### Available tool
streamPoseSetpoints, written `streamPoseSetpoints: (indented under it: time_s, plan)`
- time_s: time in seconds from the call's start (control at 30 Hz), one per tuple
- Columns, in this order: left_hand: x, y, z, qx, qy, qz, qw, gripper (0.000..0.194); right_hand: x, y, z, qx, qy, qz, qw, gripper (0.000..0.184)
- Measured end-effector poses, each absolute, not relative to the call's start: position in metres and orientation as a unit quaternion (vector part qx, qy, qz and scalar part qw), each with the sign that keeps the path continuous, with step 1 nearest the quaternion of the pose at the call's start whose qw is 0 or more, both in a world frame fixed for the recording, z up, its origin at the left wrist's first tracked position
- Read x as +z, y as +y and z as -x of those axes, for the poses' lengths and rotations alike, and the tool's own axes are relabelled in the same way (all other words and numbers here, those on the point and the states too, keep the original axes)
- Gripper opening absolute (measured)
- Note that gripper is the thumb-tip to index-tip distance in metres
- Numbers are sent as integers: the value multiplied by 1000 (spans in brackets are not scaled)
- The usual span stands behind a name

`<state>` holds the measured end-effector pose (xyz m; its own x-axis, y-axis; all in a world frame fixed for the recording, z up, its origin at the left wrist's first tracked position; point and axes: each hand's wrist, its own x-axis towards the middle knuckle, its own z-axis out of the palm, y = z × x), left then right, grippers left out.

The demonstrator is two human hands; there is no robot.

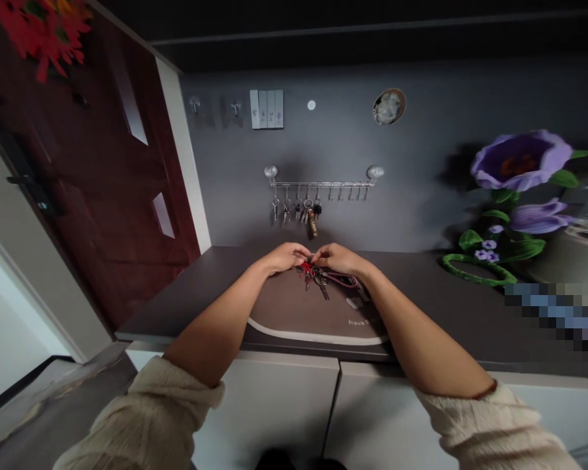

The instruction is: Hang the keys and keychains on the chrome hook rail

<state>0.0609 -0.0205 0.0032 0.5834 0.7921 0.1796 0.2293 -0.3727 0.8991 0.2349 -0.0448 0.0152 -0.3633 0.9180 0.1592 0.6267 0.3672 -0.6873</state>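
Note:
My left hand [287,257] and my right hand [342,258] meet over a brown mat [294,313] with a pale rim. Between them is a bunch of keys [322,284], with a small red piece [306,267] near the left fingers. The fingers of both hands are pinched at the top of the bunch; the exact grip is partly hidden. A pinkish strap loop [347,281] lies below my right hand. Just beyond, a clear hook rail [323,185] on the wall carries several hanging keys [286,213] and a brown tag [313,226] on its left hooks.
The mat lies on a dark countertop [421,313] above white cabinet doors [274,398]. To the right stand purple artificial flowers [522,160] with a green ring base [477,277]. A switch panel [267,109] and two wall hooks [236,109] are higher up. At left is a dark red door [102,163].

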Motion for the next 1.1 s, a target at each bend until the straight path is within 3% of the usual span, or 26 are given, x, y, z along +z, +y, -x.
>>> streamPoseSetpoints:
  time_s: [0.17, 0.4, 1.1]
  plan:
    - [0, -21, -63, 277, 320, -810, 405, 26, 15, -44, -234, 230, -754, 546, 285, 10]
    - [-5, -17, -66, 307, 306, -836, 338, 9, 10, -42, -234, 336, -717, 519, 323, 6]
    - [6, -22, -65, 471, 313, -603, 563, 17, 10, -42, -228, 433, -676, 471, 366, 2]
